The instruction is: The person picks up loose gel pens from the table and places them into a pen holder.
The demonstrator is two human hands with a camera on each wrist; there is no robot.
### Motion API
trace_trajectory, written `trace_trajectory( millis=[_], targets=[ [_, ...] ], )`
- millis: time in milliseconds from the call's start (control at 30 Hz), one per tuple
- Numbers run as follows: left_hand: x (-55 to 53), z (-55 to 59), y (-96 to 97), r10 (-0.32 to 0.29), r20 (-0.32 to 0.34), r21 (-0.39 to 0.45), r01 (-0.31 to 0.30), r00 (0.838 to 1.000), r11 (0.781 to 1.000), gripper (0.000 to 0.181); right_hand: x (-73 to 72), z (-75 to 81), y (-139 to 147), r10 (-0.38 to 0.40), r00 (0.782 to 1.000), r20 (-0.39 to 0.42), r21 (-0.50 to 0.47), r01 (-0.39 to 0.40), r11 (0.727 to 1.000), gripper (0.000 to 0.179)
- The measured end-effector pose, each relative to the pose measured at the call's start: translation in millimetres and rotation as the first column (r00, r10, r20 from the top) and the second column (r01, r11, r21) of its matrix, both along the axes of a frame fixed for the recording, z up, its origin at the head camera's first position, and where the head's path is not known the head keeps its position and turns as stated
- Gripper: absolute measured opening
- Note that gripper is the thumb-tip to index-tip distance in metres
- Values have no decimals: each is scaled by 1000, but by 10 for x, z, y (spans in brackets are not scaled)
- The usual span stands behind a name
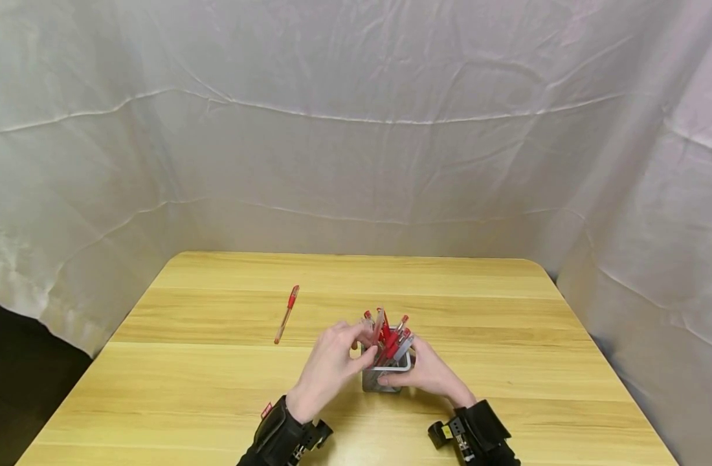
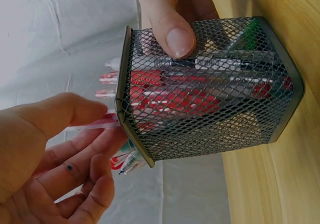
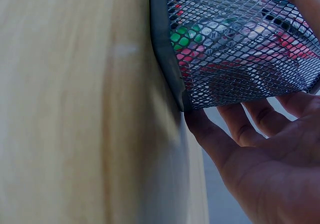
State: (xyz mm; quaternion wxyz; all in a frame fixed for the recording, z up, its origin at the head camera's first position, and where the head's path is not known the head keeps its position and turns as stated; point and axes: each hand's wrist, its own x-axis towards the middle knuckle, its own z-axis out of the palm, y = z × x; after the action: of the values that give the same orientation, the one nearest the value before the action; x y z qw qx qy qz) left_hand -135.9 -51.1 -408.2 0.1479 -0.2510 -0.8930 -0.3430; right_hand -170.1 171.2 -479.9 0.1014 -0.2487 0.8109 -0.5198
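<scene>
A dark wire-mesh pen holder [image 1: 382, 380] full of pens is at the table's front middle. My right hand [image 1: 434, 374] grips it from the right, thumb on the near side, other fingers on the far side in the right wrist view. Between thumb and fingers, my left hand [image 1: 329, 364] pinches a red pen [image 2: 92, 125] at the holder's rim; that pen's lower part is hidden inside. Through the mesh [image 2: 200, 129], red pens and a clear pen with a dark grip [image 2: 182, 63] show. A green part [image 3: 186, 37] is visible near the base.
A red-capped pen [image 1: 287, 315] lies alone on the wooden table [image 1: 496, 310], left of the holder and farther back. Pale cloth [image 1: 356, 162] hangs behind the table and along its sides. Each wrist wears a black strap with a camera.
</scene>
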Motion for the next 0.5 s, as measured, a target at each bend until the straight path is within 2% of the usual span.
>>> trace_trajectory(
  millis=[233,500],
  targets=[
    [-2,11,-19,-13,60,-22,14,998,1000,6,2,-3,2,10,1000,5,-2,-10,1000,68],
    [-43,12,-86,-15,57,38,13,998,999,6,6,8,-3,0,1000,-3,12,0,1000,63]
  ],
)
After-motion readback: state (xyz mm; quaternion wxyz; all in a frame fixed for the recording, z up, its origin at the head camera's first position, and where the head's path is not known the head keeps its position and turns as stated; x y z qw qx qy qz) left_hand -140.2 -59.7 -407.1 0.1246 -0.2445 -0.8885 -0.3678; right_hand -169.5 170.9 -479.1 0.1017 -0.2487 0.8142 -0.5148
